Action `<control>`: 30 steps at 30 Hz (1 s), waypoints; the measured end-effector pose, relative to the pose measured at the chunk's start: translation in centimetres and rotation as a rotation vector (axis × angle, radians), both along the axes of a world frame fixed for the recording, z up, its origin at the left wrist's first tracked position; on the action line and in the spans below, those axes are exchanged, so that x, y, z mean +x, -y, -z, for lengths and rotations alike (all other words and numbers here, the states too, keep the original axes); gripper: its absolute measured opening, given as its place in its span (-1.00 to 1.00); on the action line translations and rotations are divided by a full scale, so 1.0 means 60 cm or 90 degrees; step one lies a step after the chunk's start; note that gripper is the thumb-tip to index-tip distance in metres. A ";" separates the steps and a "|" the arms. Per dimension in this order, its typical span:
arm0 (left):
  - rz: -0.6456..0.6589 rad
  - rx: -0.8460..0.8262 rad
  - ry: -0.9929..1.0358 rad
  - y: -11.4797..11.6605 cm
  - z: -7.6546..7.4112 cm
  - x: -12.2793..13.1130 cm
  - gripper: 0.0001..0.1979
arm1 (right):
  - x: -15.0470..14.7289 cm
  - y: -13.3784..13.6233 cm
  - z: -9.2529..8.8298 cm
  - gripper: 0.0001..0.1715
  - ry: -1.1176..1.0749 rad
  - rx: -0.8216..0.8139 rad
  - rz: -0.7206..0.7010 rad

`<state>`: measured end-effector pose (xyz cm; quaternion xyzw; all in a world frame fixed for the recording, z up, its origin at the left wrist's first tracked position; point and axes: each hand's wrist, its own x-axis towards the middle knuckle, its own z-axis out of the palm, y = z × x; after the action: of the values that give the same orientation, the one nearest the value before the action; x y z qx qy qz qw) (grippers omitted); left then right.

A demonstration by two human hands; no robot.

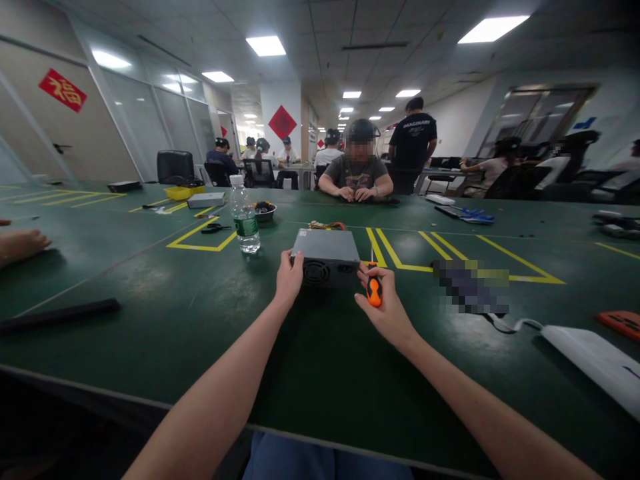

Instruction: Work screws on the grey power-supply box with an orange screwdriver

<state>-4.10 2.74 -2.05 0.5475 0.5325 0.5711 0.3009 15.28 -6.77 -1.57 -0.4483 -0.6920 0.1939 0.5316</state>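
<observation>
A grey computer power supply [327, 245] is in front of me on the green table, its fan grille and socket side facing me. Coloured cables [327, 227] come out behind it. My left hand [290, 277] grips its left edge, thumb on the near corner. In my right hand [383, 300] is an orange and black screwdriver [374, 291], its shaft pointing away and up. The fingertips of that hand are close to the power supply's right side; whether they touch it I cannot tell.
A water bottle [245, 217] stands left of the power supply, near a metal bowl [265, 211] and black scissors [215, 228]. A black bar [60, 315] lies at left. At right are a white power bank-like box [595, 363] with a cable and a blurred object. A co-worker [357, 170] sits opposite.
</observation>
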 end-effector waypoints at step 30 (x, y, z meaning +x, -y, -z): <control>0.115 0.347 -0.492 0.058 -0.031 0.028 -0.59 | 0.015 0.052 -0.030 -0.85 0.389 0.354 0.057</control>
<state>-2.45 -0.72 -0.17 0.8227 0.3863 0.4163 -0.0251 16.16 -9.90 0.21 -0.3541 -0.8239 -0.1660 0.4102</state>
